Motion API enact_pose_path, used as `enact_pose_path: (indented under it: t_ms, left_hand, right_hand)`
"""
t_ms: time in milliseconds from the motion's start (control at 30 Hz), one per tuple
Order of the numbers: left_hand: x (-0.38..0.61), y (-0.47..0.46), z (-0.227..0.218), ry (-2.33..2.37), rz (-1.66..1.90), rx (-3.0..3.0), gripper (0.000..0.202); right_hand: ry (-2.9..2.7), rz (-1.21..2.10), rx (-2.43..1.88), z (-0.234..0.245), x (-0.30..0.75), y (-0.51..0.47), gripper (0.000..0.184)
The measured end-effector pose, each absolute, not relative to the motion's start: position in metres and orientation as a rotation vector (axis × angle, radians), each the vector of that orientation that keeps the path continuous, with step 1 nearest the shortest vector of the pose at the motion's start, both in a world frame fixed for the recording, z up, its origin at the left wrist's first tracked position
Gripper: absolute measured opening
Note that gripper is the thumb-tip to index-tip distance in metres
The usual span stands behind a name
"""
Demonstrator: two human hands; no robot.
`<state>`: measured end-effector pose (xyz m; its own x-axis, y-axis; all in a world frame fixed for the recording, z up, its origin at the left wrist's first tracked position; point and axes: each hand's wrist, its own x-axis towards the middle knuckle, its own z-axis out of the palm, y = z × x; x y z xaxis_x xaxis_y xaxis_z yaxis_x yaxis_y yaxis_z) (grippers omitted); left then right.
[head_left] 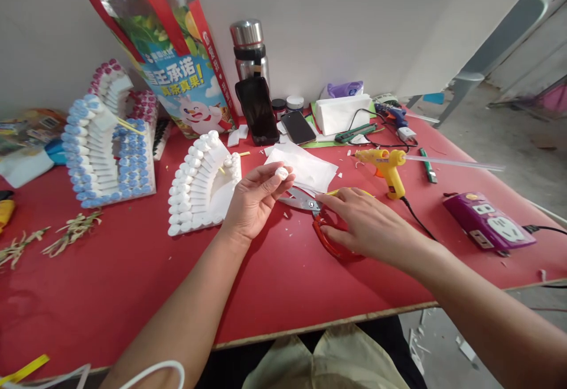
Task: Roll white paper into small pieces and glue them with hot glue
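Observation:
Between the thumb and fingers of my left hand [261, 191] is a small white ball [281, 173], perhaps rolled paper. My right hand [365, 218] hovers over or rests on a pair of scissors with red handles [323, 241]; its fingers are stretched out and apart, and I cannot tell if they touch the scissors. A thin yellow stick [361, 191] lies partly behind that hand. White paper sheets [305, 167] lie just beyond both hands. Left of my left hand stands a white fan-shaped stepped model [201, 182] edged with white balls.
A blue-and-white model [106, 153] and a printed bag [177, 64] stand at left. Behind are a steel flask [248, 35], a black phone [257, 111] and tissues [343, 114]. To the right lie a yellow glue gun [385, 164] and a purple power strip [489, 221].

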<state>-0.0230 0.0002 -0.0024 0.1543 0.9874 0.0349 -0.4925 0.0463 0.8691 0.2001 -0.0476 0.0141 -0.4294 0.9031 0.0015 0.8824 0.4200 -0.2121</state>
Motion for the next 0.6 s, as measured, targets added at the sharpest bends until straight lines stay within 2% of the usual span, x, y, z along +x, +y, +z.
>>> enact_pose_path:
  t_ms: [133,233,367,433,600]
  left_hand:
    - [-0.018,-0.003,-0.004,0.756,1.337,1.053,0.028]
    - [-0.017,-0.003,-0.005,0.823,1.369,1.165,0.036]
    - [-0.021,-0.002,-0.005,0.994,1.378,1.377,0.024]
    - [-0.023,-0.002,-0.006,1.041,1.374,1.509,0.019]
    - [-0.022,-0.001,-0.011,1.031,1.344,1.591,0.016]
  right_hand:
    - [-2.38,0.314,-1.594,0.044,0.186,-0.029,0.03]
    - [-2.035,0.626,-1.52,0.051,0.17,-0.006,0.032]
    - [-1.566,1.284,-1.221,0.03,0.153,0.013,0.029]
    - [-1.349,1.503,-1.043,0.013,0.151,0.015,0.031]
    - [-1.189,1.638,-0.96,-0.01,0.155,0.013,0.034]
